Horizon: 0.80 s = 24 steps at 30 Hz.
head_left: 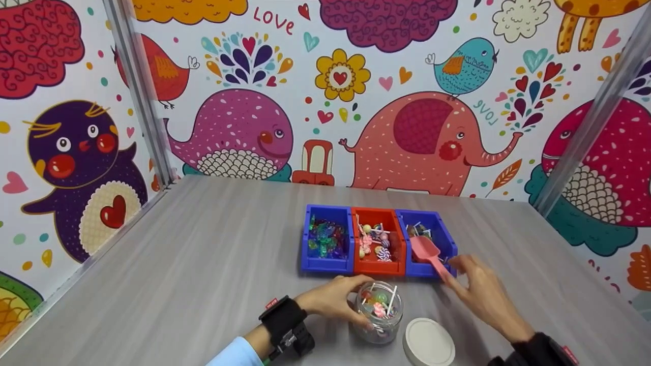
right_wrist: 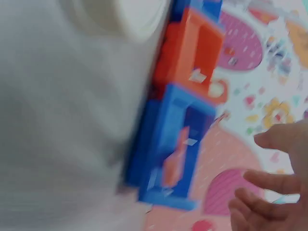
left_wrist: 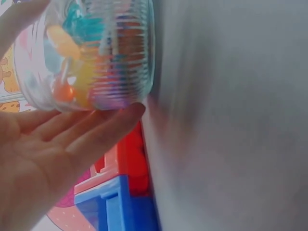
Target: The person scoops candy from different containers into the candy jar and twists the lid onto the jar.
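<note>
My left hand holds a clear glass jar from its left side, thumb and fingers on opposite sides. Wrapped candies and lollipops fill the open-topped jar, one white stick poking upward. In the right wrist view, my right hand has its fingers spread, with nothing between them. A pink scoop leans in the right blue bin, its handle pointing toward the right hand's thumb in the head view. Just right of the jar lies a round whitish lid.
Joined in a row behind the jar stand a left blue bin of colourful translucent pieces, a red bin of lollipops, and the right blue bin. The grey table meets cartoon-printed panels at the back and sides.
</note>
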### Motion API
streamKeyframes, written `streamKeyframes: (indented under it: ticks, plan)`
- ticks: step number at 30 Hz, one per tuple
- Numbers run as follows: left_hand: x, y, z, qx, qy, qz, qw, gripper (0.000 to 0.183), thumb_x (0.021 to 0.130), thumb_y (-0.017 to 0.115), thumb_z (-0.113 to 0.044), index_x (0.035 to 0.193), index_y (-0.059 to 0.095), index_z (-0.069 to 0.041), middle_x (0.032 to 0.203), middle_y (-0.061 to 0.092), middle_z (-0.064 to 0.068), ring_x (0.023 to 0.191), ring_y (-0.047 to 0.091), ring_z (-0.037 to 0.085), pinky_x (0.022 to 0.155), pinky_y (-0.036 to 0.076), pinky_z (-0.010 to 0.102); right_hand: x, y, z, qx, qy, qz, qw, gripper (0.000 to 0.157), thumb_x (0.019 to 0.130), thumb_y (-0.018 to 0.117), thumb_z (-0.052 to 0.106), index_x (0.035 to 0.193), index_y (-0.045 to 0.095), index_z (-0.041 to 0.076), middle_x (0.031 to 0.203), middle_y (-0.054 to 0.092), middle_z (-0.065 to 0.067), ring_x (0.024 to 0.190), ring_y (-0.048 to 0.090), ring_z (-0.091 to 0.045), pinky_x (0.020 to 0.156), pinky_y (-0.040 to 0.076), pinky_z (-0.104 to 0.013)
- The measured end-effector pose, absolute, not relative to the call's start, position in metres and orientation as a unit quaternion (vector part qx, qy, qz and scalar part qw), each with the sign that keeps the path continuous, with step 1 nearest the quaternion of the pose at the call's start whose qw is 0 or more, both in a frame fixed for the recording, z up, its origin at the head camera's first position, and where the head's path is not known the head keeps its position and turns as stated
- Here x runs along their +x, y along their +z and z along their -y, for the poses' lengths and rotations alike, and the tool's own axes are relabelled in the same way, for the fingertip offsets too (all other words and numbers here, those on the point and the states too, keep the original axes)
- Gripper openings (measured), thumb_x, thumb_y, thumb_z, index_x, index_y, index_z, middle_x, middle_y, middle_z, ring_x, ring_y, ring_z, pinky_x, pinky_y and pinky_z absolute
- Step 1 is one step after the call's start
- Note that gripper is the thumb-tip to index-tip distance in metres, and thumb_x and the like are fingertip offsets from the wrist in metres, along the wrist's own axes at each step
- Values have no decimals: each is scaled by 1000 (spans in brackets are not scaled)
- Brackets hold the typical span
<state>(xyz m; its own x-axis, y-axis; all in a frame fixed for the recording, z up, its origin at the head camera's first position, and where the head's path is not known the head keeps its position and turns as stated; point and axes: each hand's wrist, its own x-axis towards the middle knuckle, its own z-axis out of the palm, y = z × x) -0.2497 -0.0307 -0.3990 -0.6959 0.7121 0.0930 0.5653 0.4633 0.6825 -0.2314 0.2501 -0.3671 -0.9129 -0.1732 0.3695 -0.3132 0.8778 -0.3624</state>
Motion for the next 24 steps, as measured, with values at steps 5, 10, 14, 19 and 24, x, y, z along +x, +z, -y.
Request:
streamKeyframes:
  ticks: [5,10,14,19,24]
  plan:
    - [-248,-397,30,368,344,-857,104,72,66,78,-30,126,45,-11,114,56,-5,105,50,9,90,36,24,-206,-373,-239,244,203,948,-22,45,80,63,38,106,57,2,97,55,-8,81,55,-20,66,51,-35]
    - [-248,-396,30,371,349,-854,105,70,66,78,-28,125,45,-11,114,57,-4,106,51,10,89,37,23,-192,-381,-228,160,170,949,-214,79,65,64,61,126,46,14,117,46,-9,91,52,-22,72,48,-53]
    - [-248,-397,30,369,347,-856,104,70,66,78,-29,125,45,-12,114,56,-4,105,51,10,89,37,24,-190,-386,-225,163,142,952,-218,88,57,65,66,128,42,18,117,44,-5,90,50,-19,74,48,-51]
    - [-247,-397,30,369,348,-856,104,73,64,79,-29,126,43,-14,115,56,-4,105,51,10,89,37,24,-195,-382,-228,162,166,952,-202,83,61,68,60,126,45,14,110,47,-7,85,50,-19,71,50,-48]
    - [-246,-397,29,369,348,-855,106,74,64,79,-29,126,42,-15,115,56,-4,104,51,9,90,35,24,-202,-365,-234,222,186,946,-146,77,67,72,45,123,46,-1,114,48,-21,87,49,-25,68,50,-44]
